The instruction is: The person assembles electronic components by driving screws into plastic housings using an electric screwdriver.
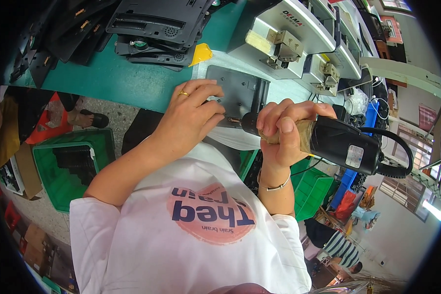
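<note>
A black plastic panel (232,88) lies flat at the near edge of the green work table. My left hand (191,110), with a ring on one finger, grips its left side with bent fingers; the thumb is hidden. My right hand (284,130) is wrapped around a black electric screwdriver (345,142), at a band of brown tape on its body. The screwdriver lies almost level, its bit pointing left at the panel's near edge, close to my left fingertips. Whether the bit sits on a screw is too small to tell.
Stacked black plastic housings (157,29) stand at the far left, by a yellow tag (201,53). Metal screw-feeder boxes (279,41) line the back right. Green crates (76,166) stand on the floor. Another person's foot (83,118) shows at left; a striped-shirted person (342,249) is at lower right.
</note>
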Available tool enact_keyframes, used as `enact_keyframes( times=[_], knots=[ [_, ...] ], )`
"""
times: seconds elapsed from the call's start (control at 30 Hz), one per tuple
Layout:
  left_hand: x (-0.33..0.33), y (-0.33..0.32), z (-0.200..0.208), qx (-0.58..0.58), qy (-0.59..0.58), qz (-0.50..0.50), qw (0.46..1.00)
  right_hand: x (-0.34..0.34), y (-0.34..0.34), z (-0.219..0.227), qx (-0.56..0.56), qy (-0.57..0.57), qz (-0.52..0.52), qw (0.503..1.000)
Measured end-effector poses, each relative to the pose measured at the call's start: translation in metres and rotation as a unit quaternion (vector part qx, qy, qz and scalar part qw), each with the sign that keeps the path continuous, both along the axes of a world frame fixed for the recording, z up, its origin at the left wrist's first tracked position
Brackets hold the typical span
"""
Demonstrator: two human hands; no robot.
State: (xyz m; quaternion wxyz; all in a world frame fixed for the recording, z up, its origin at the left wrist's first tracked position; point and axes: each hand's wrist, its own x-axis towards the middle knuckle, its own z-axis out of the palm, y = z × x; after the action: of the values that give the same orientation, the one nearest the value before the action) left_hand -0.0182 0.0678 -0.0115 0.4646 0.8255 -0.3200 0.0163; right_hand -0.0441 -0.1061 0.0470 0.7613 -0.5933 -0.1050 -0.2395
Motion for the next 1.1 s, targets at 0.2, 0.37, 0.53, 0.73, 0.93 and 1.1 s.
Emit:
enact_keyframes(
  times=[0.2, 0.37, 0.53, 0.73, 0.93, 1.1],
  knots=[
    [0.0, 0.0, 0.001, -0.001, 0.003, 0.004, 1.0, 0.0, 0.002, -0.003, -0.011, 0.005, 0.002, 1.0],
    [0.0, 0.0, 0.0, -0.005, 0.002, 0.006, 1.0, -0.001, 0.004, -0.001, -0.038, -0.005, 0.007, 0.999],
    [0.0, 0.0, 0.0, -0.01, 0.007, 0.006, 1.0, -0.008, 0.007, 0.0, -0.036, 0.0, 0.006, 0.999],
    [0.0, 0.0, 0.0, -0.01, 0.009, 0.004, 1.0, -0.005, 0.007, -0.001, -0.038, -0.003, 0.006, 0.999],
    [0.0, -0.001, -0.001, -0.012, 0.009, 0.008, 1.0, 0.004, 0.011, 0.003, -0.101, 0.01, 0.041, 0.994],
    [0.001, -0.001, 0.0, -0.008, 0.017, 0.008, 1.0, 0.006, 0.013, -0.007, -0.126, -0.018, 0.046, 0.991]
  ],
)
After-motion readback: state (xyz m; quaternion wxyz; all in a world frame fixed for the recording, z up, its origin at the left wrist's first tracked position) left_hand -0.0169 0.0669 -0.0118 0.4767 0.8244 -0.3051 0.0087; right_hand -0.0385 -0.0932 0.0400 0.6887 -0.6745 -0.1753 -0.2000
